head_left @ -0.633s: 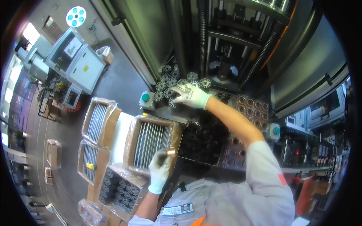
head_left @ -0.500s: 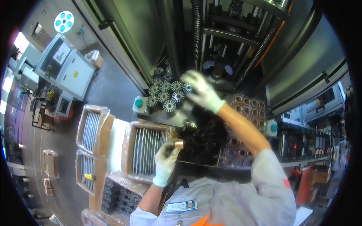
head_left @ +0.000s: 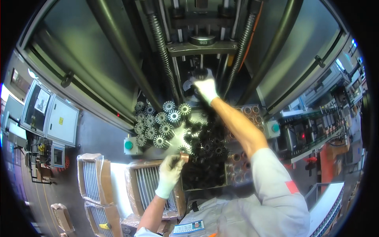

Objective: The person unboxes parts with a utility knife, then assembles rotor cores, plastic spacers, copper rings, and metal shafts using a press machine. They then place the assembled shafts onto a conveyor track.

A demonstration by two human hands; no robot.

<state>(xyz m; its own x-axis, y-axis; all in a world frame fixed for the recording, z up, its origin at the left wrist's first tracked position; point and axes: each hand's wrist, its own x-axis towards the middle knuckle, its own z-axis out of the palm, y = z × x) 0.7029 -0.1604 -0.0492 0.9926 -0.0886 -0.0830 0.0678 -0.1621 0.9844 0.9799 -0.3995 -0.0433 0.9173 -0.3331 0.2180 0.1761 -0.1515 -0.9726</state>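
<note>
My left hand (head_left: 169, 175), in a whitish glove, is closed on a small copper ring (head_left: 184, 157) between thumb and fingers, just above the edge of a dark bin. My gloved right hand (head_left: 206, 89) reaches far forward into the press, its fingers curled at a dark round part (head_left: 200, 74) under the ram. What those fingers grip is hidden. Silver slotted motor cores (head_left: 160, 141) stand upright in a cluster on the machine table, left of my right forearm. Black slotted cores (head_left: 201, 138) are heaped between my hands.
Trays of copper rings (head_left: 237, 168) sit right of the heap. Green push buttons on boxes (head_left: 128, 145) (head_left: 275, 128) flank the table. Spring-wrapped columns (head_left: 160, 47) frame the press. Plastic-lined cartons of metal rods (head_left: 138, 173) stand at lower left.
My right hand has gone from the silver cores forward into the press. The left hand still holds the copper ring. The view has swung toward the press.
</note>
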